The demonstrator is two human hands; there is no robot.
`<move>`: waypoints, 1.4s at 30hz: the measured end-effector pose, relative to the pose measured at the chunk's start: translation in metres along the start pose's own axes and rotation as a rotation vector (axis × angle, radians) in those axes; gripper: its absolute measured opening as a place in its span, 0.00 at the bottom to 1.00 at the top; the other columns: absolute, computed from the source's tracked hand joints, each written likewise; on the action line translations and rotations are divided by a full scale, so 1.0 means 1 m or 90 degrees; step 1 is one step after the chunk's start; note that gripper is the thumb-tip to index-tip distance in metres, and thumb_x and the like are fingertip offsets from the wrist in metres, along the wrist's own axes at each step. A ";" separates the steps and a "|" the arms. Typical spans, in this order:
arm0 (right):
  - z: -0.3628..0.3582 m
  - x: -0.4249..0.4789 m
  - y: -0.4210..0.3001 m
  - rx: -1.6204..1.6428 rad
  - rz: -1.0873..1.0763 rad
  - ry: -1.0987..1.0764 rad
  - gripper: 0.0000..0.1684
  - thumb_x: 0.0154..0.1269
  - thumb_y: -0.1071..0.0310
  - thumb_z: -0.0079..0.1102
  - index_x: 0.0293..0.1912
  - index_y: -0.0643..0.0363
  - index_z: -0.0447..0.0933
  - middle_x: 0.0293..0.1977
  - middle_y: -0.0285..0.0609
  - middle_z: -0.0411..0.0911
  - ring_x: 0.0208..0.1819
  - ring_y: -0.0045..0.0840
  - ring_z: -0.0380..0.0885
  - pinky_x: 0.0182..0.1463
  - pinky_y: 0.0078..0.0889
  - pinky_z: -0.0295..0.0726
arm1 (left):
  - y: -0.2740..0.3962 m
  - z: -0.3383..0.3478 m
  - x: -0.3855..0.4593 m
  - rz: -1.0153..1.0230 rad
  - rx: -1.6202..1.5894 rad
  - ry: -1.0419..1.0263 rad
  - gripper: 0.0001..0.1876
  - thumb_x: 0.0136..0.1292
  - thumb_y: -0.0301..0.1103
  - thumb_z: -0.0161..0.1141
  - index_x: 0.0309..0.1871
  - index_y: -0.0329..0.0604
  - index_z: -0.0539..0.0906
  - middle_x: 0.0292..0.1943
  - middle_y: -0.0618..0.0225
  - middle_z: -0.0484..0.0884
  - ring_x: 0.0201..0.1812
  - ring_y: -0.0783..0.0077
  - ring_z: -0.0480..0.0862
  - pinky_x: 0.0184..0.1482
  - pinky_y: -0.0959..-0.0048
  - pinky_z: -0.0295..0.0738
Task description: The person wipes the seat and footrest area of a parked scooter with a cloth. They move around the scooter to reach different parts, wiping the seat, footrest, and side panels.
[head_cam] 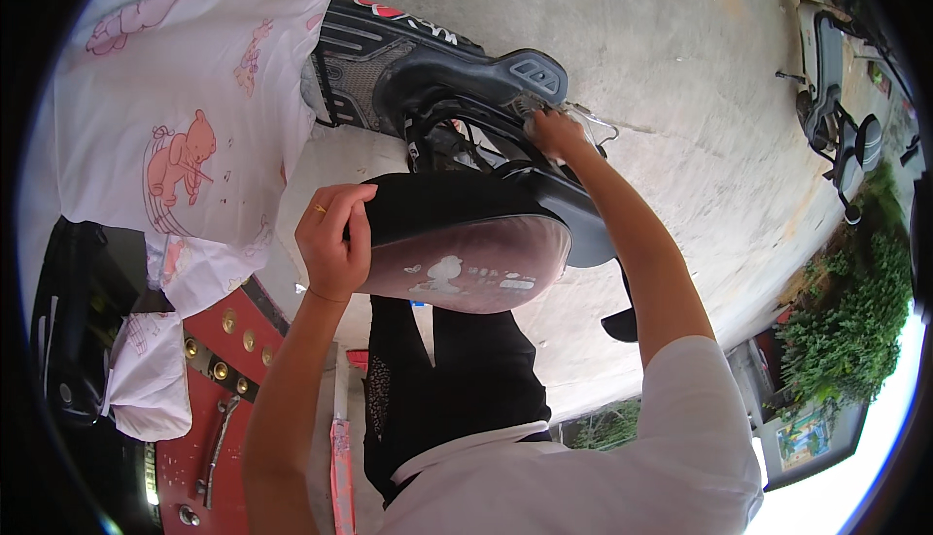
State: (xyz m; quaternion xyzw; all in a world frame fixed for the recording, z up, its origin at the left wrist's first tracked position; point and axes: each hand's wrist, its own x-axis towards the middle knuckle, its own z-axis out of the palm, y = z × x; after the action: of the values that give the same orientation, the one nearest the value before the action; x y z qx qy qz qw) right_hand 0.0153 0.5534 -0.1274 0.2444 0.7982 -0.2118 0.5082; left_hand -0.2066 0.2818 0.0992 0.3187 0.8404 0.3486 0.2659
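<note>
An electric scooter's padded seat, with a dusty pink top, black side and white cartoon print, is tipped up in front of my body. My left hand grips its end, with thumb and fingers over the black edge. Farther out, my right hand is at the side of the scooter's dark plastic body. Its fingers curl over a small greyish thing, too blurred to name. Beyond the raised seat, the open underseat cavity shows dark parts and cables.
A white cover with bear prints hangs over the scooter's front at left. A red studded door stands at lower left. A metal bracket juts out by my right hand. Another scooter is parked on the concrete floor, near green shrubs.
</note>
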 end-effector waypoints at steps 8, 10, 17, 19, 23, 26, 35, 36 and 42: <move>0.021 -0.065 0.071 0.192 0.097 -0.050 0.28 0.59 0.53 0.65 0.55 0.56 0.73 0.51 0.54 0.77 0.56 0.46 0.76 0.56 0.47 0.77 | 0.001 0.003 0.001 0.006 -0.009 0.043 0.08 0.62 0.19 0.53 0.39 0.38 0.83 0.34 0.62 0.84 0.36 0.60 0.83 0.38 0.69 0.78; 0.025 -0.072 0.078 0.247 0.102 -0.008 0.28 0.59 0.52 0.66 0.55 0.57 0.74 0.49 0.55 0.78 0.54 0.46 0.77 0.55 0.46 0.77 | 0.001 0.003 0.001 0.012 -0.005 0.045 0.08 0.62 0.20 0.53 0.39 0.37 0.83 0.34 0.62 0.85 0.36 0.60 0.83 0.38 0.69 0.78; -0.022 -0.038 0.024 0.533 -0.086 0.055 0.28 0.61 0.48 0.66 0.50 0.59 0.77 0.44 0.53 0.81 0.44 0.44 0.81 0.45 0.39 0.79 | 0.000 0.003 0.000 0.006 0.005 0.040 0.09 0.62 0.19 0.53 0.40 0.38 0.83 0.34 0.62 0.85 0.36 0.61 0.83 0.38 0.69 0.78; -0.037 0.000 -0.005 0.358 -0.226 0.057 0.30 0.59 0.46 0.66 0.54 0.55 0.76 0.45 0.52 0.81 0.48 0.45 0.80 0.50 0.42 0.78 | 0.002 0.003 0.004 0.003 0.004 0.031 0.09 0.63 0.20 0.52 0.40 0.38 0.83 0.34 0.62 0.85 0.36 0.61 0.84 0.38 0.69 0.78; -0.024 0.013 -0.041 0.156 -0.251 0.063 0.35 0.56 0.44 0.67 0.59 0.49 0.71 0.46 0.51 0.80 0.52 0.47 0.79 0.55 0.45 0.75 | 0.001 0.003 0.003 0.019 0.008 0.034 0.09 0.63 0.20 0.52 0.40 0.38 0.83 0.34 0.62 0.85 0.36 0.61 0.84 0.39 0.69 0.78; -0.008 -0.002 -0.023 0.177 -0.182 0.034 0.39 0.53 0.44 0.68 0.61 0.51 0.70 0.49 0.53 0.80 0.53 0.48 0.79 0.56 0.44 0.75 | 0.002 0.003 0.000 0.011 0.009 0.035 0.09 0.63 0.20 0.53 0.40 0.38 0.83 0.35 0.62 0.85 0.37 0.61 0.83 0.39 0.69 0.78; -0.022 -0.014 0.028 0.223 -0.056 -0.298 0.39 0.54 0.42 0.69 0.50 0.71 0.79 0.41 0.54 0.84 0.40 0.39 0.82 0.46 0.41 0.79 | 0.001 0.002 0.003 0.026 0.008 0.012 0.09 0.66 0.20 0.50 0.42 0.36 0.82 0.36 0.59 0.84 0.39 0.60 0.84 0.42 0.70 0.77; -0.018 -0.017 0.040 0.237 -0.051 -0.311 0.41 0.54 0.41 0.69 0.51 0.71 0.78 0.42 0.53 0.84 0.39 0.38 0.82 0.46 0.41 0.79 | -0.001 0.001 0.003 0.029 0.008 0.021 0.09 0.65 0.20 0.51 0.41 0.37 0.83 0.36 0.60 0.85 0.38 0.60 0.84 0.41 0.69 0.77; -0.052 -0.100 0.011 0.612 -0.054 -0.044 0.29 0.61 0.50 0.68 0.55 0.58 0.77 0.40 0.51 0.83 0.43 0.39 0.82 0.47 0.41 0.80 | 0.001 0.005 -0.001 0.017 0.016 0.041 0.09 0.63 0.20 0.52 0.40 0.37 0.83 0.35 0.61 0.84 0.38 0.58 0.83 0.40 0.67 0.77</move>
State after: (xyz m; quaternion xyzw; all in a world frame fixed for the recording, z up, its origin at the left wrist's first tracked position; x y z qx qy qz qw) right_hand 0.0219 0.5745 -0.0162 0.4116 0.6017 -0.5853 0.3548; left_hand -0.2025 0.2832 0.0972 0.3219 0.8485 0.3513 0.2302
